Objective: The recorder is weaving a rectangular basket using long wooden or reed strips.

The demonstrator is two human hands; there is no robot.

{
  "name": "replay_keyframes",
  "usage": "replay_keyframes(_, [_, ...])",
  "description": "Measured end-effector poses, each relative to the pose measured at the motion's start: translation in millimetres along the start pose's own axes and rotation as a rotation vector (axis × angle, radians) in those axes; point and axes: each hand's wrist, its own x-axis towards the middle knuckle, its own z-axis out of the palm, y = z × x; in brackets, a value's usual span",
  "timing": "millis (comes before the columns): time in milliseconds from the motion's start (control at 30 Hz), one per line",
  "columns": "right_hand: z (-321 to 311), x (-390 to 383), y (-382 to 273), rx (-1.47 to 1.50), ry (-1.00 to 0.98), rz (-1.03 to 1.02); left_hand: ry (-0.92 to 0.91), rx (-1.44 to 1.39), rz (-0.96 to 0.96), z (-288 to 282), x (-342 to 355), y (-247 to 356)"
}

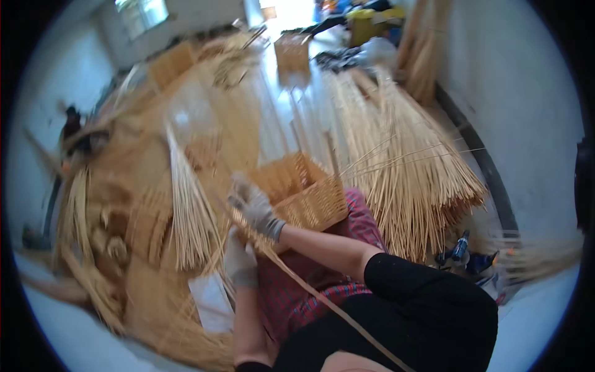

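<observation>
A woven wicker basket (313, 201) with upright stakes rests on my lap, over checked cloth. My gloved right hand (251, 201) is at its near-left side; the fingers are smeared by motion, so their grip is unclear. Just below, my gloved left hand (240, 254) is closed round a long flat wicker strip (319, 297) beside the basket's corner. The strip runs diagonally down across my black top.
Loose pale canes (409, 186) fan out at the right, with power tools (458, 251) below them. A white bundle (189, 217) and woven panels (145, 226) lie at the left. A woven box (291, 56) and yellow container (365, 28) stand at the back.
</observation>
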Motion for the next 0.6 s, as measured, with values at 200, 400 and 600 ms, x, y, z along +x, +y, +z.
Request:
replay_keyframes(200, [-51.5,-1.6,-43.2,0.352,-0.19,0.33,0.117,0.037,0.097,7.3,21.2,-13.0])
replay_keyframes(400, [-84.1,-2.7,-32.0,0.511,-0.012,0.5,0.374,0.076,0.339,10.7,15.2,-14.0])
replay_keyframes(600, [-149.3,-42.3,-36.2,0.11,-0.029,0.724,0.179,-0.045,0.185,22.0,0.2,39.4])
